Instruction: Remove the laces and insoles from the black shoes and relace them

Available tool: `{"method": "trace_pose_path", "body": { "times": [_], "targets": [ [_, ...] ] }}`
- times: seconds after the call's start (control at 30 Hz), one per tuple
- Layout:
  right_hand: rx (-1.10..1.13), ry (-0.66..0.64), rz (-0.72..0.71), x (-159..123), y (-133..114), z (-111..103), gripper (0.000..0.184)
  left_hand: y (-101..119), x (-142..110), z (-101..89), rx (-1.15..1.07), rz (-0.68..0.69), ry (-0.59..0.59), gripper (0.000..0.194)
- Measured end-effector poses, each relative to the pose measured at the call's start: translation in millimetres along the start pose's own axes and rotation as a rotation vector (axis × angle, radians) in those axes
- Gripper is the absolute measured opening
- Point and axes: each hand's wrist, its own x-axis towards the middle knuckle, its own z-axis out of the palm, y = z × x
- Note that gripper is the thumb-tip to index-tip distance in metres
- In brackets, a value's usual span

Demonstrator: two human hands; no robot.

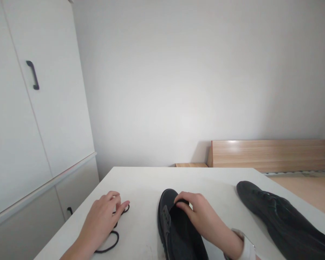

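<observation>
A black shoe (169, 225) lies on the white table (141, 184), toe pointing away from me. My right hand (200, 213) grips its tongue, fingers curled over the edge at the opening. To the left, a black shoelace (112, 242) lies in loops on the tabletop. My left hand (104, 216) rests on the lace's far end, fingers bent and pinching it against the table. A second black shoe (281, 216) lies on its side at the right of the table, untouched.
A white wardrobe (29, 126) with a black handle (33, 74) stands close on the left. Behind the table are a wooden bed headboard (268, 153) and a pale wall.
</observation>
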Motion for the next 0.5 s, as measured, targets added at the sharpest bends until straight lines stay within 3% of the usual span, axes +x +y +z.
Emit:
{"method": "trace_pose_path", "body": {
  "times": [0.1, 0.17, 0.27, 0.33, 0.43, 0.5],
  "targets": [
    [0.034, 0.067, 0.075, 5.9, 2.7, 3.6, 0.012, 41.9, -12.0, -1.4, -0.174, 0.186, 0.1, 0.022],
    [0.064, 0.094, 0.097, 9.0, 4.0, 6.2, 0.011, 75.6, -22.5, 2.8, -0.383, 0.304, -0.019, 0.016],
    [0.118, 0.069, 0.069, 8.1, 3.8, 4.6, 0.013, 113.9, -30.9, 16.8, -0.565, 0.375, -0.222, 0.026],
    [0.131, 0.078, 0.048, 2.1, -0.3, -2.1, 0.014, 124.5, -30.0, 28.5, -0.639, 0.341, -0.288, 0.035],
    [0.047, 0.175, -0.018, -12.1, -15.9, -17.3, 0.013, 123.2, -26.3, 44.2, -0.764, 0.25, -0.337, 0.046],
    [-0.054, 0.093, -0.096, -20.6, -31.7, -25.9, 0.013, 118.1, -26.2, 52.1, -0.85, 0.211, -0.365, 0.05]
  ]
}}
